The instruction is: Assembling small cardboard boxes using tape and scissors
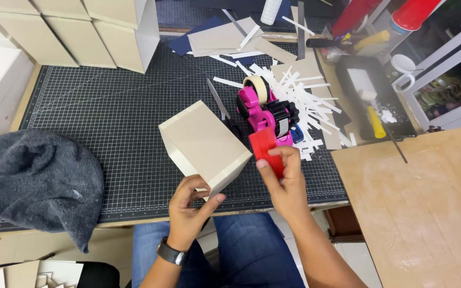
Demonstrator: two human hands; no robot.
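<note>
We take the black cutting mat (pixel 108 122) on the table (pixel 6 234) as our landmark. Nearest to us, over its near edge, our left hand (pixel 190 210) comes up from the lower middle with a dark watch (pixel 171 252) on the wrist, fingers curled and thumb pressed against the near corner of a beige cardboard box (pixel 204 141), so it is gripping the box. The box sits over the mat's middle near part, tilted, with its long axis running from near right to far left and its near corner pointing down toward our left hand. The hand lies just below and in front of it.

Just to the right, also over the mat's near edge, our right hand (pixel 286 184) rises with the forearm slanting in from the lower right. Its fingers are closed around a flat red scraper (pixel 265 149), which stands nearly upright, its long axis leaning a little away to the left. The red piece touches or nearly touches the box's right corner; we cannot tell which.

Farther along the mat, just beyond the red piece, stands a pink and black tape dispenser (pixel 265 109) with a roll of pale tape on it. White paper strips (pixel 310 101) lie scattered around it. At the mat's left near side rests a grey cloth (pixel 38 181), and at its far left corner stand more beige boxes (pixel 81 32).
</note>
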